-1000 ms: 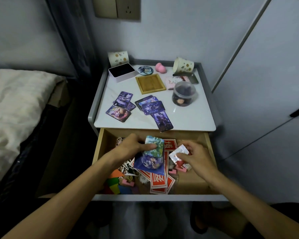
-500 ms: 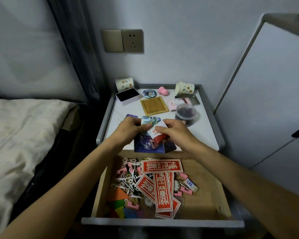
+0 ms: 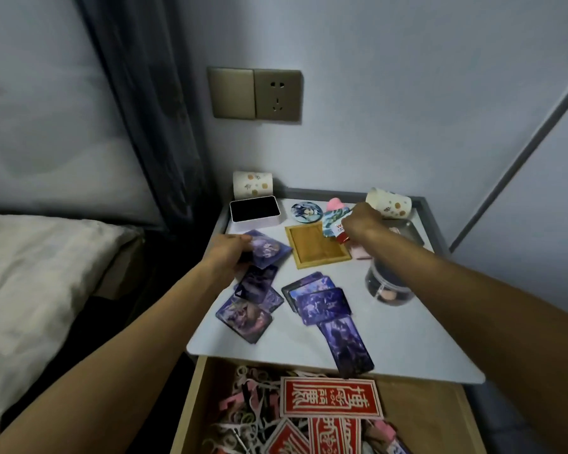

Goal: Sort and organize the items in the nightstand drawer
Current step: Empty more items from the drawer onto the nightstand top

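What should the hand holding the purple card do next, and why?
Probably set it down and let go. The left hand grips the purple card next to the loose purple cards on the nightstand top, so it seems to belong with them. The right hand holds a red and white packet farther back.

Purple illustrated cards (image 3: 322,301) on white tabletop (image 3: 407,339), red envelopes (image 3: 330,399) with white script at 6 o'clock, yellow-brown tray (image 3: 315,245) at 12, cream orange-spotted cups (image 3: 252,184), pink sponge (image 3: 335,203), white-red packet (image 3: 340,229).
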